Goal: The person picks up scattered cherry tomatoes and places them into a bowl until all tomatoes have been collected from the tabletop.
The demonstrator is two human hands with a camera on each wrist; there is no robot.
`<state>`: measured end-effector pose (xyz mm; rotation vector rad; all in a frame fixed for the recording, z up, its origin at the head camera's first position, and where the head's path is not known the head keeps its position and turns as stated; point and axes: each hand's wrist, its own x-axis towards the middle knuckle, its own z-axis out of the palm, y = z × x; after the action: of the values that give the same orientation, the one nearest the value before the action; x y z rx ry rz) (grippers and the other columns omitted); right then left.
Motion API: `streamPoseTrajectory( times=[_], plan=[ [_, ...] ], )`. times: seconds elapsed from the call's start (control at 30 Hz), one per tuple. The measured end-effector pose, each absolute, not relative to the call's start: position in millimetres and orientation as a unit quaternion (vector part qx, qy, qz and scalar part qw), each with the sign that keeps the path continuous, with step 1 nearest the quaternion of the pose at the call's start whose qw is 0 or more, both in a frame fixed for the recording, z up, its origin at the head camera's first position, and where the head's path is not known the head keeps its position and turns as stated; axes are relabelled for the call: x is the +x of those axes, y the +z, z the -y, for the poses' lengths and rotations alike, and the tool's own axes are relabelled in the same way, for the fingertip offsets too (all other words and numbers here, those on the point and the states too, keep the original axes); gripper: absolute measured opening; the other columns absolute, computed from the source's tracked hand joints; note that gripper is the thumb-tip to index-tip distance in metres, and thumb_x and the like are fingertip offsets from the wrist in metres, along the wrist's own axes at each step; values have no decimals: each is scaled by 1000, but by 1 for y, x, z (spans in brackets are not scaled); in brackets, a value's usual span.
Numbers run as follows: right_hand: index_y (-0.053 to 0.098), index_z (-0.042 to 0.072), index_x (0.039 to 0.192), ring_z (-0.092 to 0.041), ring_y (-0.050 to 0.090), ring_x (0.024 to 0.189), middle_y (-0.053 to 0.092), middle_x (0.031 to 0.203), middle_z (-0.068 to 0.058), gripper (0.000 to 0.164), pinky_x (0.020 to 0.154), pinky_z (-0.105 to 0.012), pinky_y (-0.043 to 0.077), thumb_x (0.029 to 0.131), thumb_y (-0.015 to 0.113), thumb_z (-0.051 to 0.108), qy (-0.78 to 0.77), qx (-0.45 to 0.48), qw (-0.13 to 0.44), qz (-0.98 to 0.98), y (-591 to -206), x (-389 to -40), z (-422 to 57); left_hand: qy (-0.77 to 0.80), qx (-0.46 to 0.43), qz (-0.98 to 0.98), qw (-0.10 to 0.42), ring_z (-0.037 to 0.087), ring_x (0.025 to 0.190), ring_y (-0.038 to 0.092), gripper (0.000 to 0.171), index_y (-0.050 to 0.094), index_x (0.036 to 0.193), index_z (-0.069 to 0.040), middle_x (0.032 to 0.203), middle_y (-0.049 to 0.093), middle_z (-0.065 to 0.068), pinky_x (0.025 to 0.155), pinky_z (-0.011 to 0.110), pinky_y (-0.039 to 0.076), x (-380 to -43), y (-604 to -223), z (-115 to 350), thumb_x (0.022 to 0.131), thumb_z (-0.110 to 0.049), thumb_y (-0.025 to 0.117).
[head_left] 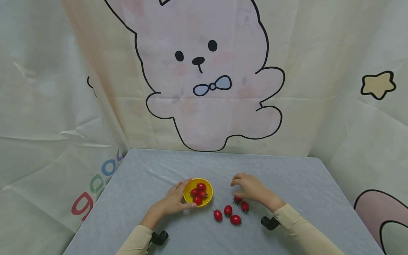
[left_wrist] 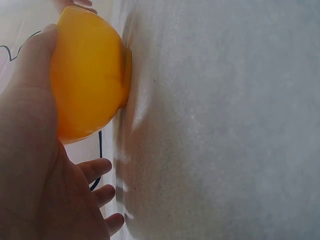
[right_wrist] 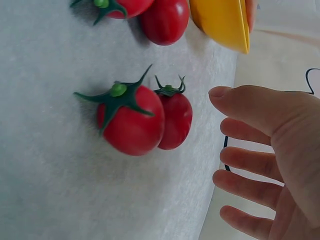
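Observation:
A small yellow bowl (head_left: 208,186) stands on the table with several red cherry tomatoes (head_left: 197,200) inside. My left hand (head_left: 172,203) holds it from the left, thumb at the near side of the rim and fingers along the far side. In the left wrist view the thumb lies against the wall of the bowl (left_wrist: 90,70). To the right, my right hand (head_left: 253,187) hovers with loosely bent fingers over a cherry tomato (head_left: 237,199) that it partly covers. In the right wrist view its fingers are spread and hold nothing, beside two tomatoes (right_wrist: 132,122) with green calyxes.
More loose cherry tomatoes (head_left: 235,220) lie in a group right of the bowl, near the right hand. A pale grey cloth covers the table (head_left: 178,163). Printed curtains (head_left: 296,117) hang behind it and at both sides.

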<state>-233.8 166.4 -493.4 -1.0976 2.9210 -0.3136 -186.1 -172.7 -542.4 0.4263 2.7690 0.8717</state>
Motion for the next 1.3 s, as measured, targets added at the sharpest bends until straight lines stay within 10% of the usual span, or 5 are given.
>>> streamPoseTrajectory(
  times=[1.3],
  plan=[
    [74, 16, 103, -19, 65, 96, 68, 107, -1, 30, 84, -40, 56, 80, 80, 33, -104, -359, -13, -928, -519, -223, -185, 292, 138, -941, 105, 42, 151, 19, 104, 17, 159, -22, 164, 29, 8, 119, 68, 17, -186, -543, 172, 80, -64, 69]
  ],
)
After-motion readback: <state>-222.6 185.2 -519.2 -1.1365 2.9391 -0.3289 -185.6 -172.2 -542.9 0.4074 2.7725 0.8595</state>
